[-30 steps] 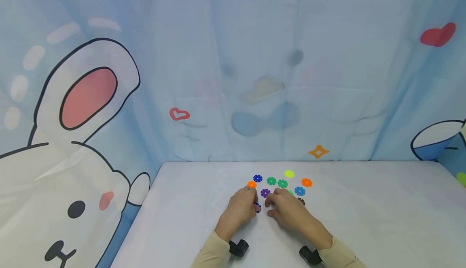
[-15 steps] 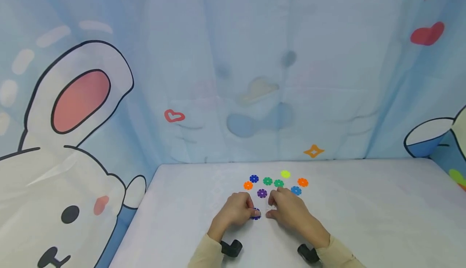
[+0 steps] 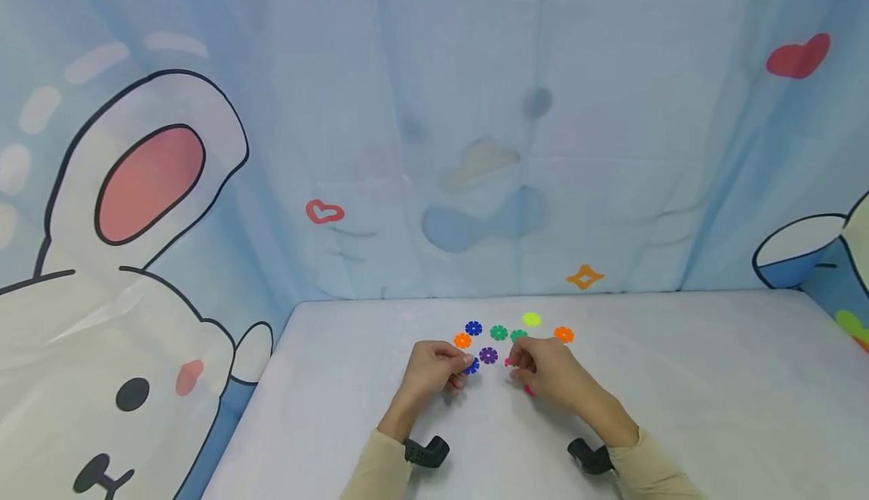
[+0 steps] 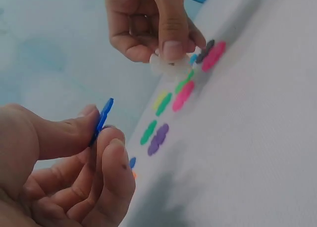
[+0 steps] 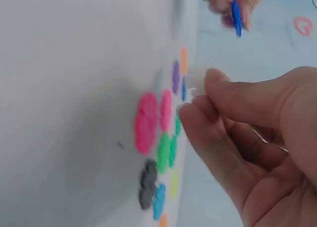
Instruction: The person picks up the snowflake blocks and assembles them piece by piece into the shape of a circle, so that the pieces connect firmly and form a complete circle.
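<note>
My left hand [image 3: 429,370] pinches a dark blue snowflake disc [image 4: 104,117] between thumb and index finger, its other fingers loosely bent. In the left wrist view the disc is tilted nearly edge-on, above the table. My right hand [image 3: 551,370] pinches a whitish, see-through snowflake disc [image 4: 168,68] between thumb and fingertips. In the head view this pale disc does not stand out against the white table. The hands are a short way apart, discs facing each other. Below the right hand lie two pink discs [image 5: 146,123], partly covered by it in the head view.
Several flat discs lie behind and between the hands: purple [image 3: 488,355], orange [image 3: 462,341], blue [image 3: 474,328], green [image 3: 498,332], yellow [image 3: 532,320] and another orange disc [image 3: 564,335]. A dark grey disc [image 5: 147,184] and a light blue disc [image 5: 158,201] lie beside the pinks. A printed curtain [image 3: 380,259] hangs behind the white table [image 3: 713,394].
My left hand has picked the dark blue disc up from the table and raised it. My right hand has lifted too and shifted slightly right, with the pale disc in its fingers.
</note>
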Motion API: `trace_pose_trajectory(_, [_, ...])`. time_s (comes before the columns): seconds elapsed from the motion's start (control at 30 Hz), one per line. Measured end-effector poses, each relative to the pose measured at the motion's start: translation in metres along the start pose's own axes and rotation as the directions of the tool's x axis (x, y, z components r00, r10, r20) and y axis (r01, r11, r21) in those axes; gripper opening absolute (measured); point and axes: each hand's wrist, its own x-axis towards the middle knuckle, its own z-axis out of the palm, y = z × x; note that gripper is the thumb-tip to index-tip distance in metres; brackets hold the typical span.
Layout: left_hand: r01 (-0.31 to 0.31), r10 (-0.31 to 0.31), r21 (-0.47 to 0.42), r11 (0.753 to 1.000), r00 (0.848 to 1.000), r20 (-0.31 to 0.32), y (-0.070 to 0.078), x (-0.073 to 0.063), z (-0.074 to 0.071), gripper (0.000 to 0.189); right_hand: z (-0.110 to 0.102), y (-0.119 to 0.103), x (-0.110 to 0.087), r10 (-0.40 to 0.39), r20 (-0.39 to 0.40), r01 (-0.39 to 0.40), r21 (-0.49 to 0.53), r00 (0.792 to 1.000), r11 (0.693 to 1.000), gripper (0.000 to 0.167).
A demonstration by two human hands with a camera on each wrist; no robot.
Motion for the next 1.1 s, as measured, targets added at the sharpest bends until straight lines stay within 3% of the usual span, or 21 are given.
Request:
trace_pose_trajectory(0.2, [0.027, -0.022, -0.093, 0.995, 0.998, 0.059, 0.011, -0.001, 0.002, 0.028, -0.021, 0.006, 0.0, -0.034, -0.17, 0.034, 0.002, 0.985, 0.999, 0.016])
trace_pose_trajectory(0.33, [0.038, -0.023, -0.184, 0.982, 0.996, 0.084, 0.018, -0.004, 0.006, 0.031, -0.024, 0.009, 0.0, -0.089, -0.297, 0.095, 0.006, 0.951, 0.995, 0.014])
trace_pose_trajectory(0.47, [0.053, -0.03, -0.218, 0.975, 0.994, 0.109, 0.024, -0.008, 0.009, 0.03, -0.023, 0.008, 0.0, -0.124, -0.381, 0.141, 0.017, 0.916, 0.99, 0.013])
trace_pose_trajectory(0.57, [0.062, -0.028, -0.236, 0.97, 0.989, 0.143, 0.027, -0.01, 0.011, 0.032, -0.021, 0.006, 0.001, -0.121, -0.382, 0.146, 0.037, 0.916, 0.989, 0.012])
trace_pose_trajectory(0.67, [0.056, -0.014, -0.251, 0.966, 0.986, 0.165, 0.03, -0.012, 0.014, 0.036, -0.02, 0.003, 0.0, -0.103, -0.342, 0.134, 0.069, 0.934, 0.989, 0.011])
trace_pose_trajectory(0.83, [0.056, -0.011, -0.27, 0.961, 0.986, 0.165, 0.031, -0.015, 0.018, 0.038, -0.02, -0.001, -0.002, -0.086, -0.28, 0.122, 0.113, 0.956, 0.986, 0.009])
trace_pose_trajectory(1.1, [0.05, -0.003, -0.311, 0.949, 0.989, 0.149, 0.031, -0.018, 0.022, 0.034, -0.018, -0.005, -0.004, -0.137, -0.226, 0.157, 0.074, 0.965, 0.985, 0.01])
